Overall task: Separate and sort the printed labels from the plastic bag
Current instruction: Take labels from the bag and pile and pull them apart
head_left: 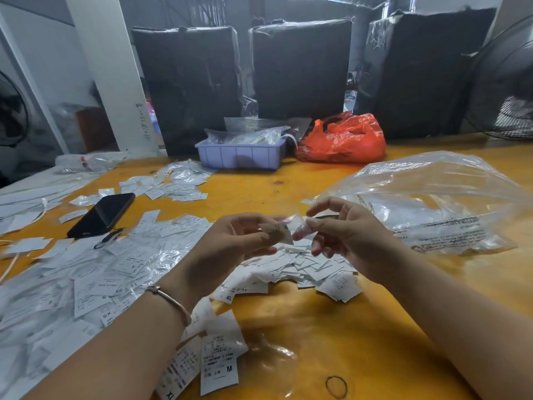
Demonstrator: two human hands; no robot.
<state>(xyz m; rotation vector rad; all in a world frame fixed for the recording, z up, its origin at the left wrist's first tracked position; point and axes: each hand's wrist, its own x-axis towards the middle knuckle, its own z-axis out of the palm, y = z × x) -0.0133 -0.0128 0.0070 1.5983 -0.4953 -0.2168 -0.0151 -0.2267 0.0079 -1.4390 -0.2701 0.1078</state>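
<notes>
Both forearms cut off; pinched label (278,230) blurred.

I see matt white paper labels (302,267) on a smooth, glossy orange table (331,336), beside a crinkled clear plastic bag (432,197) and a glossy black phone (103,215).

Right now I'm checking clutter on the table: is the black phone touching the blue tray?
Apart. The head view shows the phone lying among labels at the left, with a wide stretch of bare yellow table between it and the tray.
</notes>
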